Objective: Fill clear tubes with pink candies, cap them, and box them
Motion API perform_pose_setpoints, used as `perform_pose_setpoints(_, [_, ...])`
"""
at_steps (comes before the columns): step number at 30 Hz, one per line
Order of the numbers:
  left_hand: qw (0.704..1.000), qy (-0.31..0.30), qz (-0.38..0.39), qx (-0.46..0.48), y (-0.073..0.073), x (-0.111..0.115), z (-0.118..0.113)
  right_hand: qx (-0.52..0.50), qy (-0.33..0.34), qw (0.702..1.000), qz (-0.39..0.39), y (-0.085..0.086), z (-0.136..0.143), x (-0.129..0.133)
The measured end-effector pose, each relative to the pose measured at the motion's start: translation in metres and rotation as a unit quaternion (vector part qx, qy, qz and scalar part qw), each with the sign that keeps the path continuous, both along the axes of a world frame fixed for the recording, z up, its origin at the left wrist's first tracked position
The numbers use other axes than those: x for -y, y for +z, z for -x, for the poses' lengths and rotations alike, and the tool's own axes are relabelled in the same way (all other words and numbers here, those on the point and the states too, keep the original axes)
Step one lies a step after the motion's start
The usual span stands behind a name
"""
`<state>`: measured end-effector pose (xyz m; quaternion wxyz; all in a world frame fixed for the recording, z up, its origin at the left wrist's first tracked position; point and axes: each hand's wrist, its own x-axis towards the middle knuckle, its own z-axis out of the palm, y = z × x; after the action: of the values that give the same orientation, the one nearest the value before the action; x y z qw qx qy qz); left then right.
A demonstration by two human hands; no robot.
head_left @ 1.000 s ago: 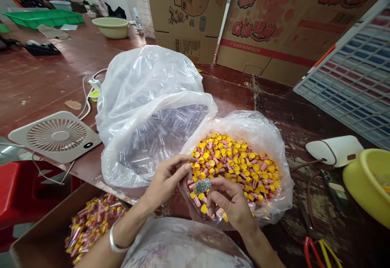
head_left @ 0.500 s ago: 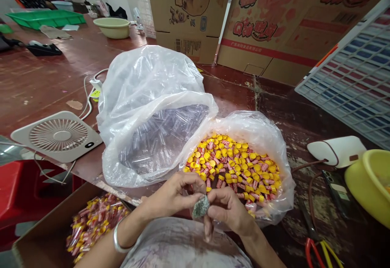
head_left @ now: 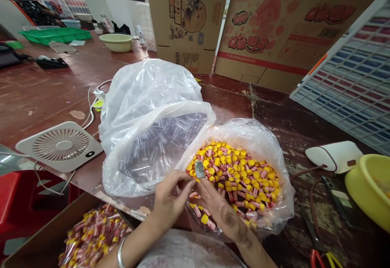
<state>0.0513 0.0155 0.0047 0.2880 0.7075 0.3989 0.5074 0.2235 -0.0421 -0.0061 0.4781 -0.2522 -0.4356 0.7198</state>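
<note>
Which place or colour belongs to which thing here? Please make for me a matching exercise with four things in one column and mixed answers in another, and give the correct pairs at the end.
Things:
1. clear tubes
2. small grey piece
3. fan
4. scissors

Places and colours:
A. at the lower right, part red and part yellow
B. at the fingertips of the right hand
C. inside the larger whitish bag
D. at the left, off-white with a round grille

Right pairs: 1-C, 2-B, 3-D, 4-A
</note>
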Motion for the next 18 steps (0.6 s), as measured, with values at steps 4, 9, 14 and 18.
perform_pose_setpoints(4, [0.991, 0.007, -0.111, -0.070, -0.002, -0.002, -0.002, 0.034, 0.005, 0.999, -0.001, 0.010, 0.006, -0.001])
perform_pose_setpoints(9, [0.990, 0.014, -0.119, -0.074, -0.001, -0.008, -0.005, 0.083, -0.040, 0.995, -0.026, 0.000, 0.011, 0.004])
perform_pose_setpoints(14, [0.994, -0.023, -0.066, -0.078, 0.006, -0.011, -0.004, 0.125, -0.065, 0.989, -0.051, -0.013, 0.012, 0.012])
perform_pose_setpoints(18, [0.996, -0.020, -0.025, -0.078, 0.011, -0.011, -0.007, 0.239, -0.056, 0.968, -0.054, -0.009, 0.013, 0.009])
